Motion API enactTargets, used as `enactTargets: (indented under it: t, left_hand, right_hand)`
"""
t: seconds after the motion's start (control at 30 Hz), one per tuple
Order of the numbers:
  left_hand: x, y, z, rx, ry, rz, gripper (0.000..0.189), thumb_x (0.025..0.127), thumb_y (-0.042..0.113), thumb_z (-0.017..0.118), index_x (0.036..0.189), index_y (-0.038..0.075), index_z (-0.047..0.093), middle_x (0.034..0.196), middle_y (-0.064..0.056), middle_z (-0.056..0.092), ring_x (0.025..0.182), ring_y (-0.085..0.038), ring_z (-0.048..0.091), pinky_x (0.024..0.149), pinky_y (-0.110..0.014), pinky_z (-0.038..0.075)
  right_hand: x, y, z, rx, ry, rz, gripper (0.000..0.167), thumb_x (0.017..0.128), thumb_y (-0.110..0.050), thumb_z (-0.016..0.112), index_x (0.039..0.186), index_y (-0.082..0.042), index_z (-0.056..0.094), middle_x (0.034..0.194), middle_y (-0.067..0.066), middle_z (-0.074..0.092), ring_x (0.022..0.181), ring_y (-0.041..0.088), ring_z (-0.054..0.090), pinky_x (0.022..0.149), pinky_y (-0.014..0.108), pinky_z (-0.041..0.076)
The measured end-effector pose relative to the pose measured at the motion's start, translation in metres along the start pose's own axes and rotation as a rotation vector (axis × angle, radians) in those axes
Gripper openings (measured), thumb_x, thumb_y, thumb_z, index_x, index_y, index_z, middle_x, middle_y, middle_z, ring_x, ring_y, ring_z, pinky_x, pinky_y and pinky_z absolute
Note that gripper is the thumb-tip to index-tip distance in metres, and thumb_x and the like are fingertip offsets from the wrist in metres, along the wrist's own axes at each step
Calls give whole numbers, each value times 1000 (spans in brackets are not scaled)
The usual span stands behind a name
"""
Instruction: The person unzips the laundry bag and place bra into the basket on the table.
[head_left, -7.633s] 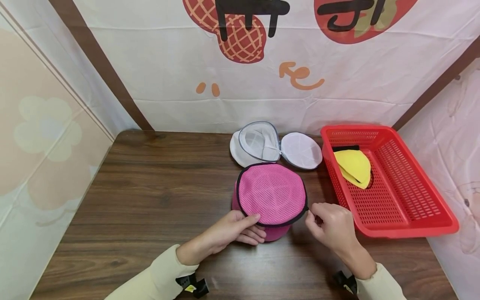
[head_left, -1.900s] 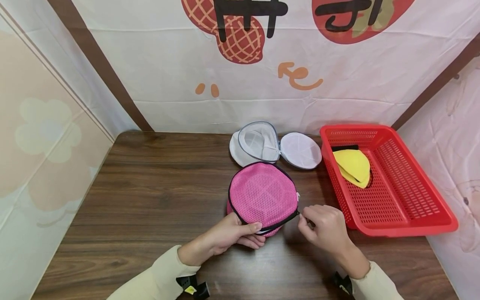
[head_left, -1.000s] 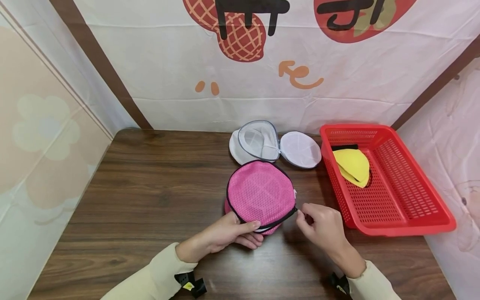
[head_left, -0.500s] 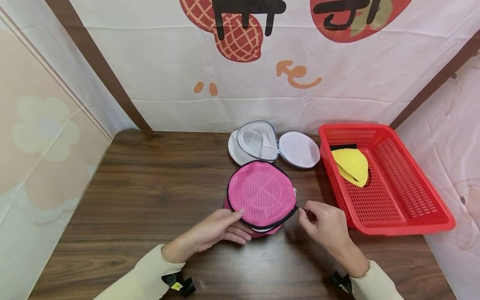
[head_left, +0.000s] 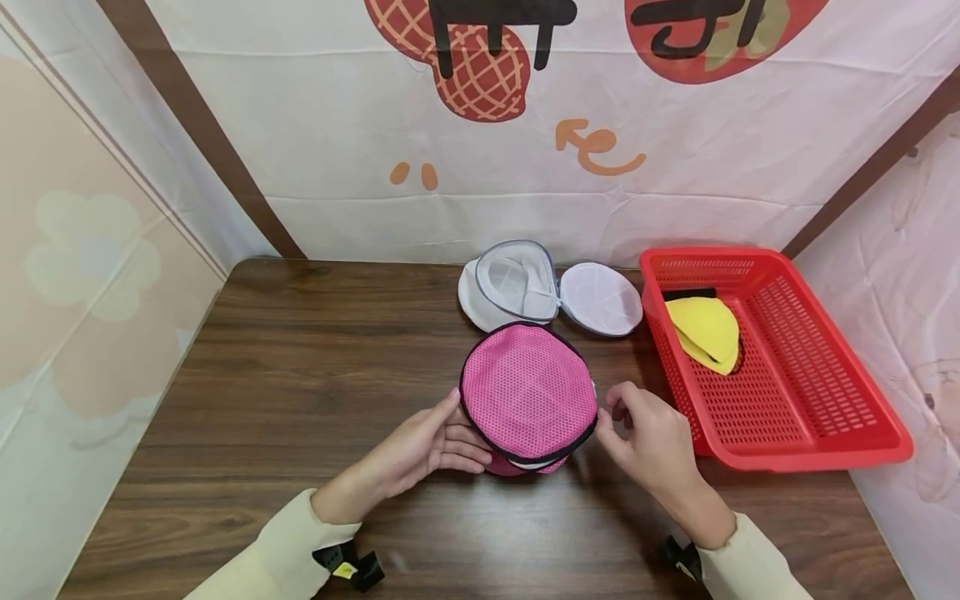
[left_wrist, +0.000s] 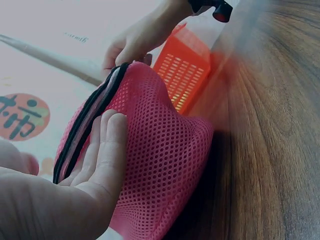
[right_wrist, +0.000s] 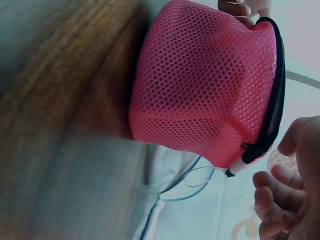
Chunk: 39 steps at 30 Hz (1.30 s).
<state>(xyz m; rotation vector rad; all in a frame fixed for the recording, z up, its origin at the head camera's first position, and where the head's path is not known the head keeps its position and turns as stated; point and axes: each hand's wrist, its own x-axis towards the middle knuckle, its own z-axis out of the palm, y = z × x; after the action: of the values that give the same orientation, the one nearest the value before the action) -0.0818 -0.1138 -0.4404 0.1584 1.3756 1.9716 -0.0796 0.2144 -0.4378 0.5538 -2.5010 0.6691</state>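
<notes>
A round pink mesh laundry bag (head_left: 528,392) with a black zipped rim stands on the wooden table. Along the front of its lid a narrow gap shows something white inside. My left hand (head_left: 427,450) rests against the bag's left front side, fingers extended along the mesh just under the zip in the left wrist view. At the right rim is my right hand (head_left: 648,437), fingers loosely bent; the right wrist view shows these fingers (right_wrist: 280,195) apart from the bag and holding nothing. The zip's end (right_wrist: 245,147) and a white tag (right_wrist: 237,167) are near them.
Behind the bag lies an unzipped white mesh laundry bag (head_left: 517,283) with its round lid (head_left: 600,300) folded out to the right. A red plastic basket (head_left: 817,333) stands at the right, with a folded yellow cloth item (head_left: 705,333) inside. A printed curtain (head_left: 337,125) hangs behind the table.
My left hand has slid from the bag's front to its left side, its thumb coming off the lid. My right hand has let go of the zip at the right rim.
</notes>
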Motion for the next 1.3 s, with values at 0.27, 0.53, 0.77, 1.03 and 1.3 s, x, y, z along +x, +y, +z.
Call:
enactTargets:
  t: [0.27, 0.53, 0.77, 1.03, 1.3]
  left_hand:
    - [2, 0, 0, -41, -17, -5, 75, 111, 51, 22, 133, -18, 44, 106, -18, 70, 97, -28, 71, 92, -44, 60]
    - [2, 0, 1, -73, -21, 8, 55, 113, 33, 26, 131, -15, 45, 105, -18, 71, 95, -28, 72, 91, -45, 60]
    - [1, -1, 1, -52, -41, 23, 33, 109, 13, 32, 117, -12, 52, 101, -17, 73, 93, -25, 73, 89, -42, 61]
    - [1, -2, 2, -15, -40, 17, 31, 108, 10, 40, 123, -13, 53, 101, -15, 73, 92, -22, 73, 88, -39, 62]
    - [2, -5, 2, 26, -73, 34, 31, 109, 11, 43, 126, -14, 50, 102, -10, 72, 93, -19, 72, 87, -34, 62]
  right_hand:
    - [18, -18, -3, -8, -57, -99, 14, 80, -21, 74, 82, -18, 60, 75, -6, 56, 69, 9, 51, 50, 26, 49]
    - [33, -49, 6, 24, -141, -278, 20, 84, -27, 70, 73, -21, 54, 68, -10, 49, 63, 10, 50, 46, 21, 39]
    - [38, -69, 17, -9, -220, -412, 26, 84, -36, 77, 77, -19, 59, 70, -9, 50, 60, 10, 51, 46, 22, 40]
    - [40, -78, 22, -38, -236, -417, 30, 84, -40, 79, 80, -18, 59, 71, -7, 47, 57, 8, 46, 45, 19, 35]
    - [39, -80, 23, -34, -247, -388, 37, 82, -47, 81, 79, -17, 58, 70, -8, 44, 56, 7, 40, 45, 17, 30]
